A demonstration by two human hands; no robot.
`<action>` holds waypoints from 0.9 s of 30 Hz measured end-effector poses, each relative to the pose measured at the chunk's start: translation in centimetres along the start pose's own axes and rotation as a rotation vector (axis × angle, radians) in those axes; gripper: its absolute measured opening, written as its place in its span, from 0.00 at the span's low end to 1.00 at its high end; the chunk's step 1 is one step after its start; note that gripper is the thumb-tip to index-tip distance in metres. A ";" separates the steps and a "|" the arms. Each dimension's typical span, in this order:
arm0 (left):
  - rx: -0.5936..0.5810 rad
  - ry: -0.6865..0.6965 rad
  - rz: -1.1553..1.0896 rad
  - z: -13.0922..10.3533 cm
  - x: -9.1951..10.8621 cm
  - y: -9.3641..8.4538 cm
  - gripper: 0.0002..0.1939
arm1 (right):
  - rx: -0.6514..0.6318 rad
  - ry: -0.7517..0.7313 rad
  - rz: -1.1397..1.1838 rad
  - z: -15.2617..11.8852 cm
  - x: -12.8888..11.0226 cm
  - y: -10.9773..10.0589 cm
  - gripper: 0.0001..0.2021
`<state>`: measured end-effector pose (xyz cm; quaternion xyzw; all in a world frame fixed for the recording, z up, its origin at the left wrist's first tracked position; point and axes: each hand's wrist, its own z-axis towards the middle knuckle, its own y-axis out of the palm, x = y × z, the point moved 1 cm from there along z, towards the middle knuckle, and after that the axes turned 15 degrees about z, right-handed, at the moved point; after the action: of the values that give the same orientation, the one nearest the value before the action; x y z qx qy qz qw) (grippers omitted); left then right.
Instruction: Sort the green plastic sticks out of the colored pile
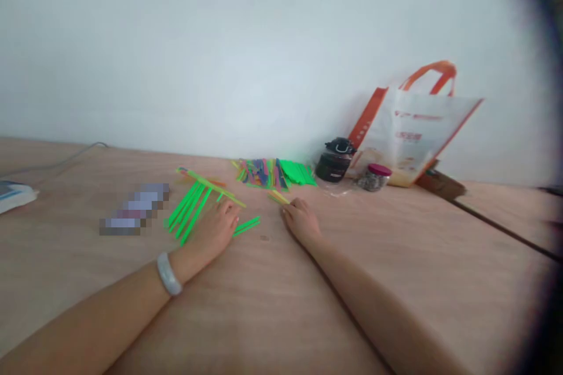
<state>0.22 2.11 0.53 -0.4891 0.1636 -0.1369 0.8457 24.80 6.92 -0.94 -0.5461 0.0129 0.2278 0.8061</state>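
My left hand (215,225), with a pale bangle (169,274) at the wrist, rests over several green sticks (187,211) on the wooden table. Its fingers are curled, and what lies under them is hidden. Two short green stick ends (247,225) show to its right. A yellow-green strip (211,183) lies across the tops of the green sticks. My right hand (302,218) is closed at the near end of yellow sticks (278,196). Behind the hands lie a pile of mixed coloured strips (261,174) and a fan of green ones (299,172).
A dark lidded bottle (334,161), a jar with a red lid (375,177) and a white bag with orange handles (409,129) stand back right. A blurred-out item (136,210) lies left, a white packet (17,196) at the far left, a cable (65,161) behind.
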 end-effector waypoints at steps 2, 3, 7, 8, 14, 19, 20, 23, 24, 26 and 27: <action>0.008 -0.111 0.094 0.2 -1.2 0.0 0.13 | 0.003 -0.022 0.010 -0.3 -0.2 0.0 0.14; -0.001 -0.152 0.126 0.3 -1.8 0.2 0.14 | 0.003 -0.036 0.016 -0.5 -0.4 0.0 0.14; -0.039 -0.185 0.114 0.5 -3.6 1.4 0.17 | 0.034 -0.080 0.074 -0.9 -1.0 0.0 0.13; -0.027 -0.171 0.092 0.5 -3.7 1.5 0.18 | 0.048 -0.090 0.106 -1.0 -1.2 -0.1 0.13; 0.063 -0.020 -0.098 0.0 -0.9 -0.2 0.17 | 0.084 -0.038 0.574 -1.5 -3.7 -0.3 0.17; 0.043 0.142 -0.128 -1.1 2.2 -0.6 0.14 | -0.102 0.047 1.014 -2.2 -6.5 0.0 0.18; 0.042 0.157 -0.124 -1.2 2.5 -0.5 0.14 | -0.121 0.053 1.047 -2.3 -6.8 0.1 0.17; 0.045 0.157 -0.123 -1.3 3.0 -0.1 0.12 | -0.138 0.060 1.055 -2.5 -7.4 0.1 0.14; 0.041 0.144 -0.125 -1.2 3.1 0.0 0.11 | -0.148 0.061 1.050 -2.5 -7.5 0.1 0.13; 0.022 0.125 -0.136 -1.1 3.1 0.0 0.10 | -0.172 0.054 1.044 -2.7 -7.7 0.1 0.13; 0.008 0.122 -0.142 -1.1 3.1 0.0 0.09 | -0.181 0.053 1.042 -2.7 -7.8 0.1 0.12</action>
<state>2.61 0.05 -0.40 -0.4868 0.1790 -0.2268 0.8244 18.40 1.81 -0.03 -0.5403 0.2834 0.5845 0.5349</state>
